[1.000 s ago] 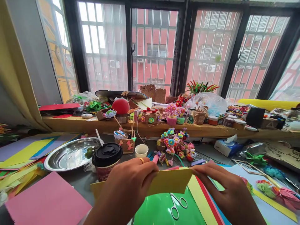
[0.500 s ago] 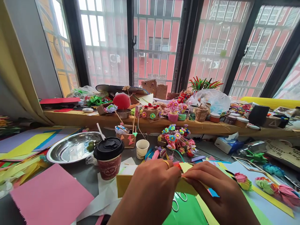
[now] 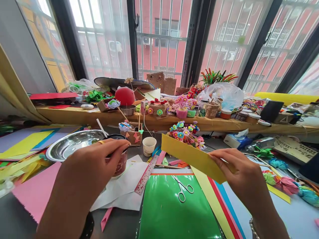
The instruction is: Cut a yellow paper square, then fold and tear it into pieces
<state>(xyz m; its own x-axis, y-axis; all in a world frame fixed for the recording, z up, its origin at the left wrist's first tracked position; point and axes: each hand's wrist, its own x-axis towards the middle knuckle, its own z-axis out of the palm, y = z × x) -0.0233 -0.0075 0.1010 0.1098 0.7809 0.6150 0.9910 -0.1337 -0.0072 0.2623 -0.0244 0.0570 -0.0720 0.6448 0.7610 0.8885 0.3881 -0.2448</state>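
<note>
My right hand [image 3: 236, 167] pinches a yellow paper strip [image 3: 191, 157] by its right end and holds it up, tilted down to the right. My left hand [image 3: 94, 166] is raised on the left with thumb and fingers pressed together; what they hold, if anything, I cannot make out. It covers much of the paper coffee cup [image 3: 121, 166] behind it. Below and between the hands, small scissors [image 3: 183, 191] lie on a glossy green sheet pack [image 3: 171, 215], apart from both hands.
A metal plate [image 3: 58, 147] and pink paper [image 3: 37, 192] lie left. White papers [image 3: 119, 191], a patterned ruler [image 3: 146, 176] and a small paper cup [image 3: 149, 146] are mid-table. Crocheted flowers [image 3: 184, 132] stand behind. Coloured sheets [image 3: 225, 199] and paper flowers [image 3: 286, 182] lie right.
My hands were close together at the yellow paper and are now apart. The left has moved left, towards the coffee cup; the right keeps the strip. The scissors now show fully.
</note>
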